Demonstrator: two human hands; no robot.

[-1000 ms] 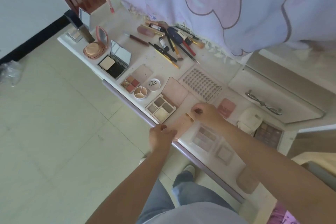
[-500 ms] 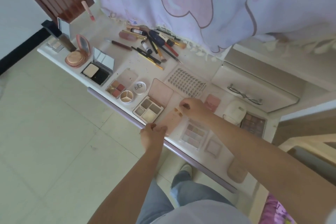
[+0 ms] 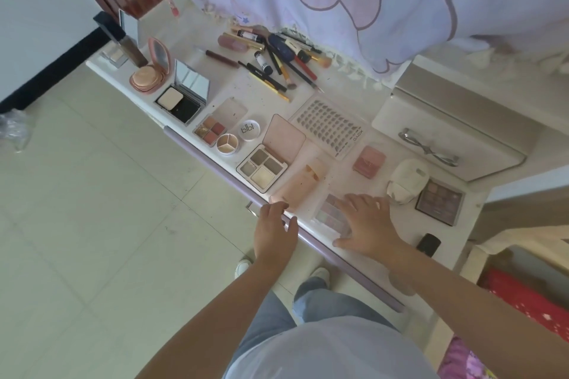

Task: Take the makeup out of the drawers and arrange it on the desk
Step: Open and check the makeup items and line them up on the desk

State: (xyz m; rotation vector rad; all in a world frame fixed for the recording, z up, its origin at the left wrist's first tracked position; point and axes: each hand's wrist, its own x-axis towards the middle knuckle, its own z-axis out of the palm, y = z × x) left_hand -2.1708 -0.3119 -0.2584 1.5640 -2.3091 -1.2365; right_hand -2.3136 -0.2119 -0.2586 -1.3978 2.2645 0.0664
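- Far to the left of both hands, at the end of the counter [image 3: 234,92], stand a round pink compact [image 3: 147,77] and a black compact with a mirror [image 3: 184,95], both open and upright; a careless sweep could knock their lids.
- Beyond the hands lies a heap of pencils and brushes [image 3: 277,61], loose and crossing; I think they would roll if pushed.
- The left hand [image 3: 274,231] rests at the counter's front edge, fingers loosely curled, holding nothing that I can see. Its fingertips are just beside a peach lid [image 3: 303,183], which reaches close to the edge and could slide off to the floor.
- Just beyond this hand sits an open gray palette [image 3: 261,168].
- The right hand [image 3: 366,224] is spread flat, fingers straight, over a pale clear palette [image 3: 331,214] near the edge. Pressing on it unevenly may tip it or push it off.
- To the right of this hand are a white case [image 3: 406,180] and a purple palette [image 3: 440,200], close together.
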